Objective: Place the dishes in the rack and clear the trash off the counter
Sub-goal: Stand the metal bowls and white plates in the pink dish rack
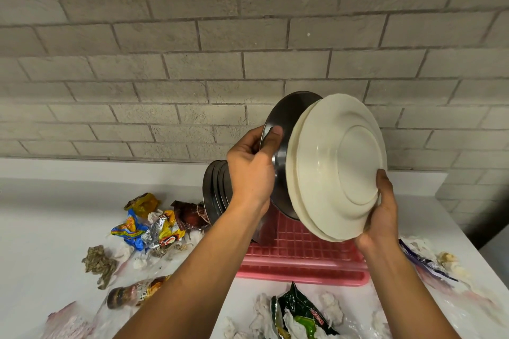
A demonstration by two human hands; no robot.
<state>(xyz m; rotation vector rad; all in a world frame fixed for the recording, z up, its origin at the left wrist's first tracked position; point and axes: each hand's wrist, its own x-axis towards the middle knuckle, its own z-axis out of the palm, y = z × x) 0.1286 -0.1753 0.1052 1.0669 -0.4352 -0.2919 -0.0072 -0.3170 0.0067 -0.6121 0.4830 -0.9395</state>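
Above the pink rack (303, 264), the left hand (249, 170) pinches a steel plate (281, 118); right hand (381, 212) grips white plates (338, 168). Steel plates (216, 190) are already racked; wrappers (148, 228) remain beside it.

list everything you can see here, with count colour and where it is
cream plates: a stack, exact count unclear, held on edge above the rack
steel plate: one, silver, held behind the cream stack
steel plates: several, dark silver, standing in the rack's left end
dish rack: one, pink, centre of counter
snack wrappers: several, blue, yellow, silver and brown, left of rack
green wrapper: one, near edge
bottle: one, brown, lying lower left
crumpled tissues: several, white, scattered
counter: white
left hand: grip on steel plate
right hand: under cream stack
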